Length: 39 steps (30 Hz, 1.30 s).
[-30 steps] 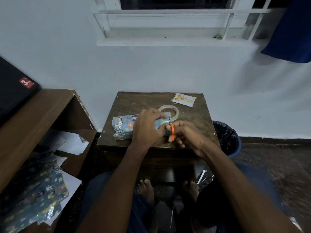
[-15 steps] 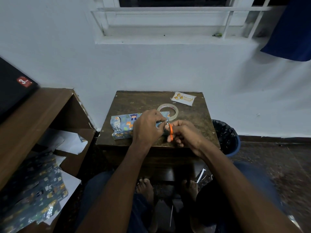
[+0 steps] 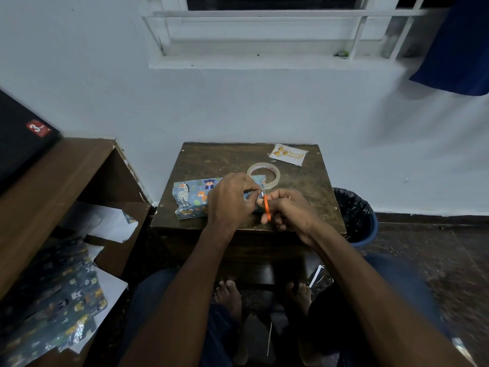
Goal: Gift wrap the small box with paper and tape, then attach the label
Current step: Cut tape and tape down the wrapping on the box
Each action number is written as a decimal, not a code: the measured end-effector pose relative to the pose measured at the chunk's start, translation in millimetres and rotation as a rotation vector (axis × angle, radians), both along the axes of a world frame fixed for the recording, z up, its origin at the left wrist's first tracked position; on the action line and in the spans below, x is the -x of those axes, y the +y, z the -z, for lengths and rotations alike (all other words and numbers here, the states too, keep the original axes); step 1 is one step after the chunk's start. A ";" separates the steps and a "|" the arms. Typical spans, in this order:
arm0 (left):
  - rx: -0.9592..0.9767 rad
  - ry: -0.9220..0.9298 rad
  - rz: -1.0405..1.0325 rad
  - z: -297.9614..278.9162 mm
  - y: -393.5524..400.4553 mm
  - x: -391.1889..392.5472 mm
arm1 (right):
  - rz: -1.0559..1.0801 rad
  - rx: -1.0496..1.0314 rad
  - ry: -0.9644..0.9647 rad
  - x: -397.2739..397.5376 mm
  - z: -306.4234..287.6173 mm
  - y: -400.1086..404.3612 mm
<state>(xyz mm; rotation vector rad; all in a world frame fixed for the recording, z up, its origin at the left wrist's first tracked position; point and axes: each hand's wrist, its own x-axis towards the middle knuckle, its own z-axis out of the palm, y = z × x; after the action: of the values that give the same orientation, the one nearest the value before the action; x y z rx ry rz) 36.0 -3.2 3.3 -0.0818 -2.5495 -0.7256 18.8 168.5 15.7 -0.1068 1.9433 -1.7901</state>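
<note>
Where table (image 3: 312,192) ends, scissors (image 3: 266,206) overhanging.

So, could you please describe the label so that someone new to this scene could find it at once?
Start at the small dark wooden table against the white wall. At its far right corner, beyond the tape roll, lies the label. It is the only flat white card there, with gold dots and gold writing, and neither hand touches it.

Tape roll (image 3: 263,175) behind box (image 3: 195,197), label (image 3: 288,154) beyond
</note>
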 end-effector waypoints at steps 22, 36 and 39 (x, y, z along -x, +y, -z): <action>-0.034 -0.009 0.029 1.1 -2.3 -0.5 | 0.067 0.005 -0.008 0.1 6.3 -8.0; -0.035 -0.034 0.031 -0.6 -1.8 -1.9 | 0.128 0.042 0.005 -1.4 8.1 -16.1; -0.038 -0.034 0.033 -1.5 -1.7 -2.6 | 0.118 0.030 -0.005 -0.1 6.7 -14.8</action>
<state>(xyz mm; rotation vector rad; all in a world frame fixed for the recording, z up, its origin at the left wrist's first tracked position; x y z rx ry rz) 38.6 -4.9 4.7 -0.1000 -2.5707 -0.7941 18.9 153.6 9.0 0.0021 1.9557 -1.8936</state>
